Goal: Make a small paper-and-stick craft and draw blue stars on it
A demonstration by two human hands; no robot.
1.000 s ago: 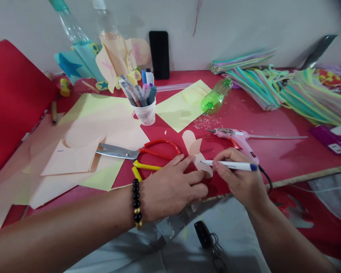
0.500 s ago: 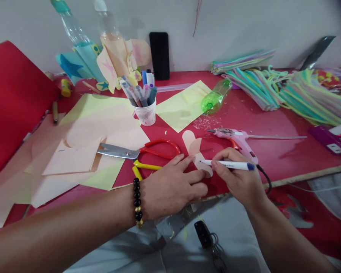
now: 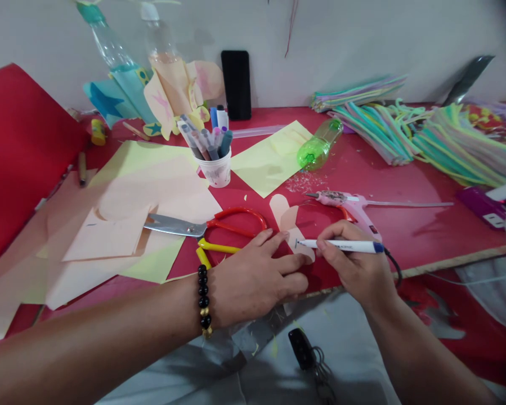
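Observation:
A cut-out of pale peach paper (image 3: 294,235) with rounded ends lies near the table's front edge. My left hand (image 3: 259,275) rests flat with spread fingers, its fingertips on the paper's left side and lower end. Pinched in my right hand (image 3: 354,261) is a white marker (image 3: 349,246) with a blue end, its tip at the paper beside a short dark mark. Scissors (image 3: 202,228) with red and yellow handles lie just left of my left hand, their yellow handle partly hidden by it. Behind my right hand lies a pink glue gun (image 3: 349,202).
A cup of markers (image 3: 216,171) stands mid-table, with yellow paper (image 3: 265,160) and a green bottle piece (image 3: 316,149) beside it. Peach sheets (image 3: 151,174) cover the left. Decorated bottles (image 3: 168,73) and a phone (image 3: 236,84) stand at the wall; pipe cleaners (image 3: 375,132) lie right. Keys (image 3: 303,349) rest on my lap.
The marker tip has moved slightly right with my right hand, and a short dark line now shows on the peach paper. My left hand has stayed in place.

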